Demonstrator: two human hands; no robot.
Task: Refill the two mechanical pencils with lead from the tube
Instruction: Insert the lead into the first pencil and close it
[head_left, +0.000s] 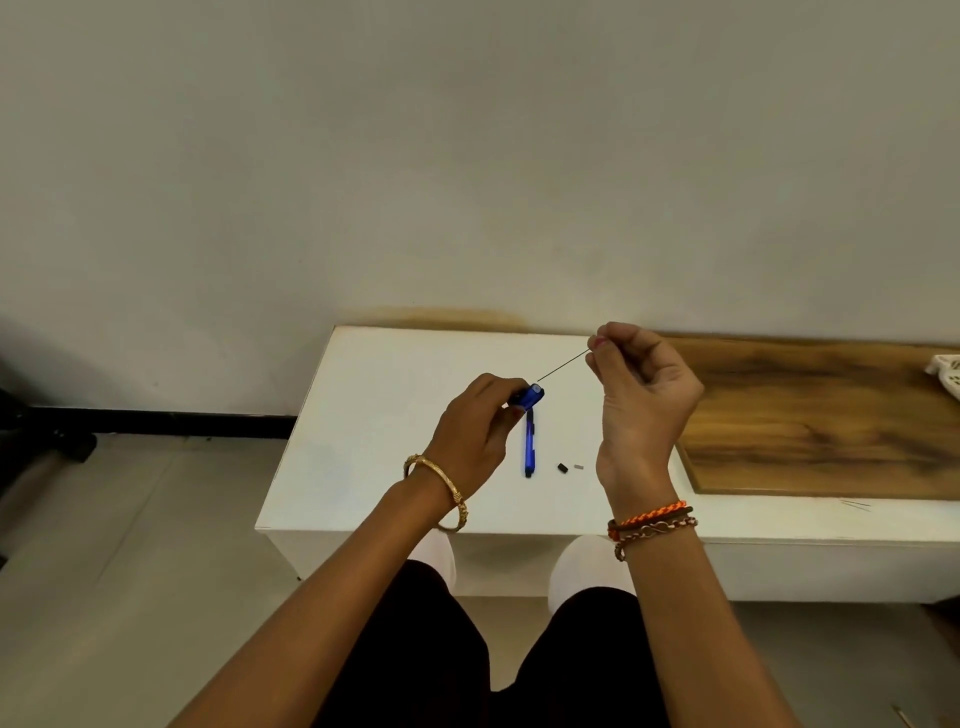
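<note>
Lead (563, 365), a single thin dark stick, spans the gap between the two hands above the white table (374, 467). Its upper end is pinched between thumb and forefinger of the right hand (641, 395), the remaining fingers curled loosely toward the palm. Its lower end meets the open mouth of a blue translucent pencil (527, 397), which the left hand (475, 426) grips with fingers wrapped round the barrel; most of that barrel is hidden behind the hand.

Step in hand, as judged: loading one stick into the rear opening of the held pencil. Whether the tip is already inside the opening or only at its rim cannot be told.

A second blue pencil (529, 447) lies flat on the table just below the held one, pointing toward the person. Beside it to the right lie a small black cap (561, 467) and a small grey piece (579, 467), apart from each other; these are probably the removed end parts. The lead tube is not identifiable anywhere in view.

Next move, as judged: keep the stick in line with the barrel, then release so that it slides in. The stick is slender and brittle-looking, so side load would likely snap it.

Materials: the table is smooth and matt white; a wooden board (831, 415) with dark grain lies on its right part. Both pencils look like glossy plastic. A gold bangle (441, 488) sits on the left wrist, braided cords (652, 522) on the right.
</note>
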